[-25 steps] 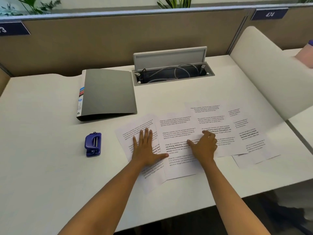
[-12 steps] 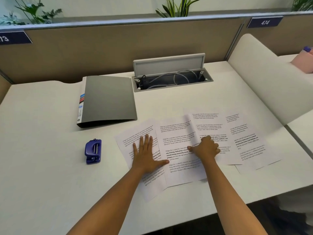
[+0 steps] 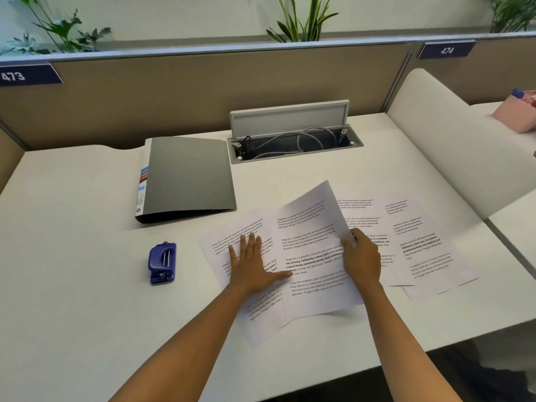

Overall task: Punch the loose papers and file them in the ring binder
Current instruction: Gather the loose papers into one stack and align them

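The left hand (image 3: 255,268) lies flat, pinning the leftmost white printed sheet (image 3: 232,242) to the white tabletop (image 3: 72,285). The right hand (image 3: 361,261) pinches the neighbouring sheet (image 3: 313,242), evidently for stacking. Farther off, unused: blue hole punch (image 3: 162,263), closed grey ring binder (image 3: 188,177).

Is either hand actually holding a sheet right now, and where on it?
Yes: the right hand grips the second white printed sheet by its right edge. The left hand only presses flat.

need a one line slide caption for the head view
Left hand flat on one sheet, right hand lifting the next sheet; punch and closed binder wait at left.
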Tool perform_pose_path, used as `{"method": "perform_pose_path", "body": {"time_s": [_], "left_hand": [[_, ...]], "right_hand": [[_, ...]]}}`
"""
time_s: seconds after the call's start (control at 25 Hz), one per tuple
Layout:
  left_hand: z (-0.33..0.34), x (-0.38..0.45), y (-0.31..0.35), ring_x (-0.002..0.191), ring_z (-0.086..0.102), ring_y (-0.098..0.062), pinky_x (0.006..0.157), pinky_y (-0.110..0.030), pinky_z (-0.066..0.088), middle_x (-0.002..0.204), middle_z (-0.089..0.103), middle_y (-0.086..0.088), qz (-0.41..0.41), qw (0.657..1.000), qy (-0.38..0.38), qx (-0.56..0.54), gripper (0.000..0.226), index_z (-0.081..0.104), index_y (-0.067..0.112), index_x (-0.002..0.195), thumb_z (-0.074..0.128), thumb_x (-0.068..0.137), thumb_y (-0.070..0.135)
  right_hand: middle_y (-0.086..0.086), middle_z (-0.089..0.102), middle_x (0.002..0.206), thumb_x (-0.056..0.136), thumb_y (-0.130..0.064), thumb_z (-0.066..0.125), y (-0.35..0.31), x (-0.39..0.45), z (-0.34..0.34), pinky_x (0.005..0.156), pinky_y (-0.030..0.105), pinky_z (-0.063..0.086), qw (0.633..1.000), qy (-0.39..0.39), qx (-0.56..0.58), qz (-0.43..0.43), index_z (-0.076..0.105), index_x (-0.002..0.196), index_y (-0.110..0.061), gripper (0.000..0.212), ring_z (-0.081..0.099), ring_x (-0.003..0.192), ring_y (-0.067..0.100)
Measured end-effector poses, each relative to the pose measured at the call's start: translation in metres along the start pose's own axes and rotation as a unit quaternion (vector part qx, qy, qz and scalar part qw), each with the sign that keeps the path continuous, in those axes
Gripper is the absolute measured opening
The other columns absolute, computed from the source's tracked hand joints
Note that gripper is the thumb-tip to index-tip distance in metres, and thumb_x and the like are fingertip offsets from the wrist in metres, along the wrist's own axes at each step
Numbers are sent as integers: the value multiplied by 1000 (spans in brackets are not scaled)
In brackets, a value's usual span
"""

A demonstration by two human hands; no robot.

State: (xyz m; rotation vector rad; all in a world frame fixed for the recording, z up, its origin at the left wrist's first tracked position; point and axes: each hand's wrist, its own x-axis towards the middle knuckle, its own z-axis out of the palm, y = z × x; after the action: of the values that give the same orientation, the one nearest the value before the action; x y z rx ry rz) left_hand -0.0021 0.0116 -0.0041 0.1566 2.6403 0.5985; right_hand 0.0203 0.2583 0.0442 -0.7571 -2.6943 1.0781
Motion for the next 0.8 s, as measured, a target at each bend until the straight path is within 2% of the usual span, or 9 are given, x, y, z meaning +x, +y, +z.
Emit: {"method": "perform_pose_path", "body": {"time_s": [0.12, 0.2, 0.28, 0.36, 0.44, 0.48, 0.68, 0.72, 0.8], "left_hand": [[-24, -5, 7, 153, -16, -21, 121, -44, -12, 167, -11, -3, -51, 988, 54, -137, 132, -3, 14, 159, 62, 66, 82], [-42, -7, 8, 153, 12, -25, 124, -45, 16, 167, 8, -4, -107, 953, 102, -266, 126, 8, 13, 158, 76, 67, 69], [-58, -10, -1, 138, 44, -28, 110, -46, 43, 157, 34, -7, -166, 897, 111, -395, 112, 27, 12, 152, 85, 66, 55], [-68, -16, -18, 109, 67, -25, 89, -41, 57, 133, 62, -11, -191, 846, 68, -493, 77, 50, 10, 132, 87, 71, 39], [-70, -29, -35, 90, 75, -22, 75, -35, 60, 110, 76, -7, -185, 827, 46, -529, 42, 66, 13, 114, 83, 77, 26], [-69, -35, -41, 88, 75, -22, 72, -35, 61, 105, 77, -4, -181, 826, 51, -531, 36, 70, 15, 110, 83, 78, 23], [-71, -55, -64, 98, 74, -29, 92, -49, 57, 110, 76, -9, -160, 786, 85, -591, 36, 70, 12, 111, 83, 78, 11], [-72, -57, -70, 98, 73, -30, 93, -50, 56, 112, 75, -10, -161, 786, 96, -589, 33, 69, 11, 111, 81, 80, 8], [-79, -65, -79, 97, 72, -30, 91, -47, 57, 111, 74, -11, -163, 794, 124, -572, 26, 68, 13, 106, 78, 83, 7]], "right_hand": [[8, 69, 101, 98, -17, 57, -6, -2, 2, 72, 30, 39, 996, 13, 87, -19, 64, 107, -8, 16, 59, 87, 26], [4, 68, 101, 97, -19, 60, -13, -5, 9, 77, 29, 40, 987, -9, 158, -13, 65, 106, -9, 15, 62, 95, 26], [3, 69, 108, 96, -24, 63, -22, -10, 21, 84, 31, 45, 979, -50, 196, -18, 65, 113, -7, 24, 62, 102, 24], [3, 70, 113, 94, -30, 65, -28, -16, 34, 90, 36, 52, 974, -85, 209, -25, 66, 116, -9, 30, 64, 105, 23], [0, 72, 108, 93, -29, 66, -34, -25, 48, 90, 36, 54, 968, -115, 222, -35, 67, 112, -14, 24, 67, 101, 19], [-2, 73, 105, 93, -27, 67, -37, -30, 54, 88, 35, 55, 965, -123, 230, -40, 67, 109, -16, 20, 68, 99, 18], [-5, 72, 104, 95, -25, 64, -54, -44, 79, 79, 26, 53, 957, -193, 207, -69, 66, 111, -17, 18, 68, 94, 12], [-5, 71, 105, 96, -23, 63, -55, -45, 82, 80, 28, 52, 960, -193, 189, -74, 66, 113, -15, 19, 68, 94, 13], [4, 63, 119, 93, -24, 66, -52, -43, 88, 90, 30, 48, 977, -163, 110, -81, 59, 123, -12, 33, 61, 110, 23]]}}
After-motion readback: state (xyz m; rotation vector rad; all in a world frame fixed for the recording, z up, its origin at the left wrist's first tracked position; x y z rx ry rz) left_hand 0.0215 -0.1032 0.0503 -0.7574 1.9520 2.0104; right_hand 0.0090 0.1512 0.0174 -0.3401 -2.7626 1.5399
